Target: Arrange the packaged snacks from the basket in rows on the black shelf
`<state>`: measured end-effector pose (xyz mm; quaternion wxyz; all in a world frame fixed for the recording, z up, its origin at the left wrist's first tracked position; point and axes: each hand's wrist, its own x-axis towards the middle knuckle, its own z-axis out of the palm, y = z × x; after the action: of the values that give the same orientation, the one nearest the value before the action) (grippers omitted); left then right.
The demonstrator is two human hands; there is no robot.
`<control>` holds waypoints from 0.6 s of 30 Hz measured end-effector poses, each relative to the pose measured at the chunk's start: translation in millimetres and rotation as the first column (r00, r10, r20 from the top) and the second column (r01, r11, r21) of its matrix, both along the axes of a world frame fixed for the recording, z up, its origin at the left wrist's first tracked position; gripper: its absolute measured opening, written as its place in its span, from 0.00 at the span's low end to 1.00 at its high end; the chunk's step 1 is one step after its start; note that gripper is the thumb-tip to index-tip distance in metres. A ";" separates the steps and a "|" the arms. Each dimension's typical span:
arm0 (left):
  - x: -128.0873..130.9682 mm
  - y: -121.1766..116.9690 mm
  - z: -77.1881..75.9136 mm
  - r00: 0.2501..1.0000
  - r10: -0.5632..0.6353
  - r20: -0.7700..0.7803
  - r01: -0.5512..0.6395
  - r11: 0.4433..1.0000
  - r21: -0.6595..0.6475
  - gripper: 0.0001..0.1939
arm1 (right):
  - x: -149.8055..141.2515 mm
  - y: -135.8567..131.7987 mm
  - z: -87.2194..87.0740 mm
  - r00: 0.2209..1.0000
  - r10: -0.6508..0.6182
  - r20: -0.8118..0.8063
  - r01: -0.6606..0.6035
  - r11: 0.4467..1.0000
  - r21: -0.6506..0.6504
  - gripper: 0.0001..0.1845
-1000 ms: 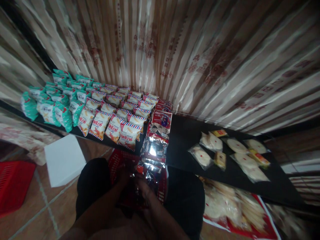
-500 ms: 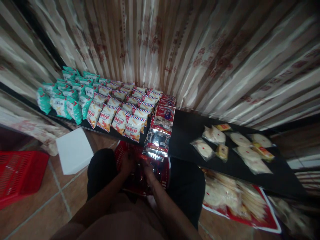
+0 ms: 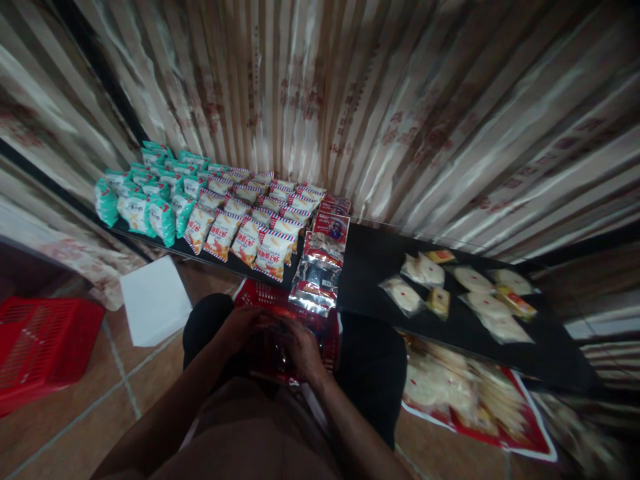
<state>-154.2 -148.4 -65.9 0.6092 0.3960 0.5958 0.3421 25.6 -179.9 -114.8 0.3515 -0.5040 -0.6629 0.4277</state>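
Note:
My left hand (image 3: 241, 328) and my right hand (image 3: 303, 347) come together over a red plastic basket (image 3: 331, 350) between my knees. Both have curled fingers around a shiny, dark plastic packet (image 3: 277, 343); its kind is too dim to make out. More glossy packaging lies below them in the basket, partly hidden by my hands. Just beyond, red and silver snack packets (image 3: 327, 235) lie overlapping in a column on a black shelf (image 3: 364, 267). Left of these stand rows of white snack bags (image 3: 274, 252) with striped edges.
Teal snack bags (image 3: 135, 212) fill the shelf's left end. Round wrapped pieces (image 3: 407, 297) and small yellow packs (image 3: 439, 303) lie on its right. Below is a red tray (image 3: 537, 433) of wrapped goods. A white box (image 3: 155, 300) and another red basket (image 3: 50, 347) are at left.
My hands have risen slightly from deep in the basket and drawn together around the shiny packet. The view has shifted a little; the shelf goods look unmoved.

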 end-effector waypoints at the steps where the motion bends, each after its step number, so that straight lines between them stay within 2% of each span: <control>1: -2.4 -1.3 5.8 0.999 -0.028 0.039 0.027 1.000 0.006 0.09 | 1.9 -2.1 7.4 0.999 -0.022 0.023 0.023 1.000 -0.013 0.16; 2: -4.3 -2.2 11.3 0.992 -0.041 0.115 0.043 0.999 -0.015 0.12 | 3.7 -3.8 14.8 0.997 -0.051 0.049 0.053 0.998 -0.029 0.15; 5: -5.4 -3.2 27.6 0.942 -0.031 0.335 0.061 0.995 -0.081 0.17 | 8.0 -6.8 36.6 0.987 -0.135 0.093 0.139 0.989 -0.042 0.19; 7: -1.9 -2.8 38.9 0.911 -0.048 0.410 0.080 0.995 -0.061 0.16 | 10.1 -6.8 49.6 0.985 -0.161 0.065 0.163 0.986 -0.032 0.20; 8: 0.8 -2.4 44.5 0.913 -0.078 0.400 0.094 0.995 -0.019 0.16 | 11.2 -6.3 55.2 0.984 -0.175 0.044 0.176 0.984 -0.032 0.20; 10: 7.4 -1.1 54.4 0.951 -0.141 0.274 0.121 0.989 0.087 0.15 | 14.0 -4.2 64.6 0.976 -0.218 0.001 0.218 0.975 -0.053 0.20; 13: 17.4 2.1 63.4 0.983 -0.180 -0.031 0.182 0.959 0.218 0.14 | 20.0 0.8 76.2 0.951 -0.298 -0.086 0.290 0.952 -0.096 0.21; 16: 25.6 6.2 64.6 0.937 -0.191 -0.291 0.283 0.906 0.314 0.13 | 27.0 6.7 89.5 0.911 -0.346 -0.225 0.316 0.935 -0.161 0.22; 18: 30.7 9.5 62.7 0.905 -0.212 -0.369 0.344 0.875 0.340 0.14 | 32.0 10.6 98.7 0.869 -0.381 -0.316 0.325 0.921 -0.216 0.23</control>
<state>-123.5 -138.9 -3.2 0.4541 0.6440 0.5407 0.2946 57.6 -169.3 -16.2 0.4964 -0.5578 -0.4502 0.4897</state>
